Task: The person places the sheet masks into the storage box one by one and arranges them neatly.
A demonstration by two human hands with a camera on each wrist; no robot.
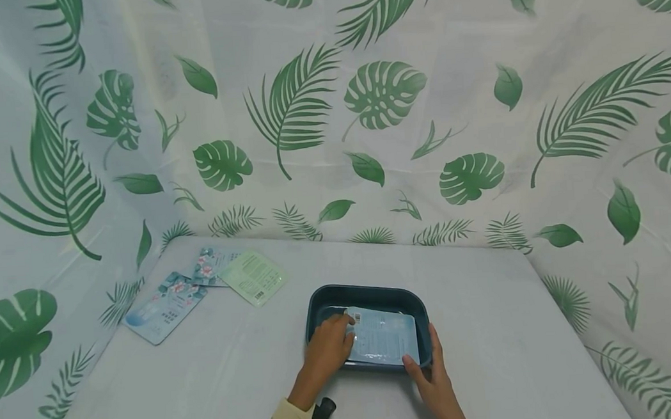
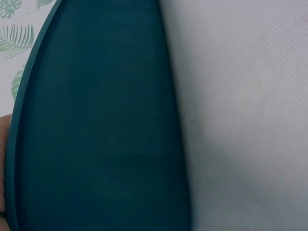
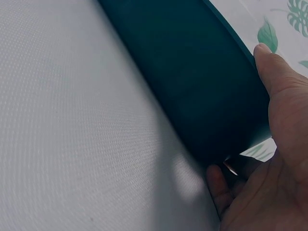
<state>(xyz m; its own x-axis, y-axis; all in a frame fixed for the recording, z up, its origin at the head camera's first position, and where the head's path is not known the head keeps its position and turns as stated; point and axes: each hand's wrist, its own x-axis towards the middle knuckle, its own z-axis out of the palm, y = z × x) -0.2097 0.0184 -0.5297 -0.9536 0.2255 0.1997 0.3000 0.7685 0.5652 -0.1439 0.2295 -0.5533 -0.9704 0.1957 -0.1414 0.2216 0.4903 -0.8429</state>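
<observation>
A dark teal rectangular tray [image 1: 365, 289] stands on the white table, with a flat light-blue sachet [image 1: 385, 334] lying inside, printed side up. My left hand [image 1: 327, 343] reaches over the tray's left side, its fingertips touching the sachet's left edge. At the front right corner my right hand [image 1: 436, 383] grips the tray, thumb over the rim and fingers along the outer side. The right wrist view shows that thumb [image 3: 276, 72] against the tray wall [image 3: 187, 72]. In the left wrist view the tray's outer wall [image 2: 96, 115] fills much of the picture; the left hand is mostly hidden.
Farther left on the table lie a blue floral sachet [image 1: 165, 309], another floral sachet [image 1: 209, 263] and a pale green sachet [image 1: 253, 277] overlapping it. Leaf-patterned sheeting [image 1: 311, 192] rises behind the table and at both sides.
</observation>
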